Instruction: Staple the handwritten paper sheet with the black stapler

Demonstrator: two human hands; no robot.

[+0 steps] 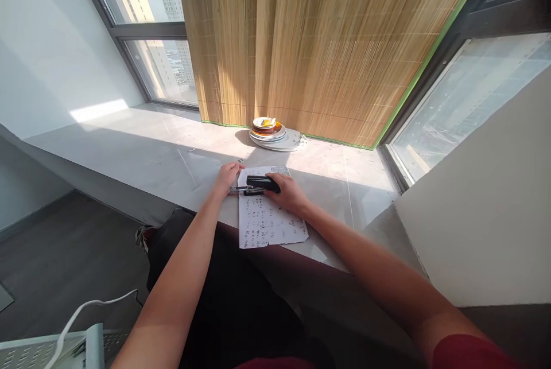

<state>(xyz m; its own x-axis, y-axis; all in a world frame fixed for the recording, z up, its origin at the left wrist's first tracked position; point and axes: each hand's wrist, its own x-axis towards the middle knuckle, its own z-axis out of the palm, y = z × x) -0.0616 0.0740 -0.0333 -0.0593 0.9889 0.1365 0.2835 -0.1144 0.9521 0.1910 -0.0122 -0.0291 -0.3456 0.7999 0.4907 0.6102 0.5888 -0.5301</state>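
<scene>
A sheet of paper [273,222] covered with handwritten marks lies on the pale windowsill, its near end reaching over the front edge. Across its upper part rests a black stapler [257,181], with a metal strip sticking out from its left end. My right hand [287,192] is closed around the right end of the stapler. At the upper left corner of the paper, my left hand [229,177] has its fingers together on the sheet's edge, close to the metal strip. The undersides of both hands are hidden.
Behind the paper stands a stack of plates and small dishes [267,135] on the windowsill [172,156]. A bamboo blind [301,47] hangs just behind them. At the lower left, a white cable [86,306] runs over a perforated light-coloured object [30,352].
</scene>
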